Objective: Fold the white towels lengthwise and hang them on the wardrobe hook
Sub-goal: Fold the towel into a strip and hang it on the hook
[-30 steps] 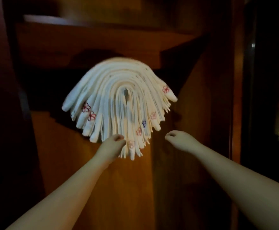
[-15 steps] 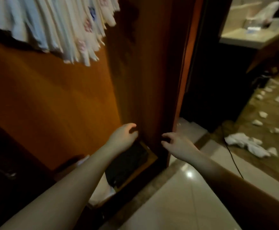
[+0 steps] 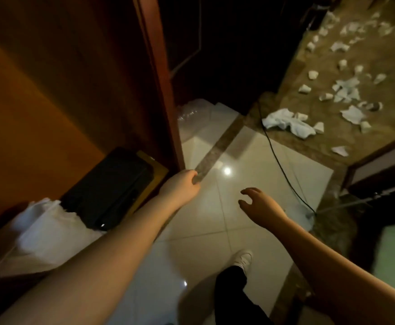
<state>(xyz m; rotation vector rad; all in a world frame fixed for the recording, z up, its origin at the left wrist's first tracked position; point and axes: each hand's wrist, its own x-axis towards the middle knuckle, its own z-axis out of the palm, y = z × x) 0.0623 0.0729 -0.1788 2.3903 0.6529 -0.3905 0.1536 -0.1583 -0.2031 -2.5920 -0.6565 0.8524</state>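
I look down at the floor beside the wooden wardrobe (image 3: 79,73). The hook and the hung towels are out of view. My left hand (image 3: 180,186) hangs empty over the tiles near the wardrobe's lower corner, fingers loosely curled. My right hand (image 3: 259,205) is empty too, fingers spread apart above the pale tiles. A crumpled white towel (image 3: 288,123) lies on the brown floor at the right, well beyond both hands. More white cloth (image 3: 44,226) sits low on the left, next to the wardrobe.
A black box (image 3: 112,186) rests in the wardrobe's base. A black cable (image 3: 278,160) crosses the tiles (image 3: 205,219). Several white scraps and cups (image 3: 346,90) litter the brown floor. My foot in a white shoe (image 3: 244,259) stands below. Dark furniture stands at the right.
My view dropped from the towels hanging on the hook down to the floor. Both hands lowered and moved away from the towels, holding nothing.
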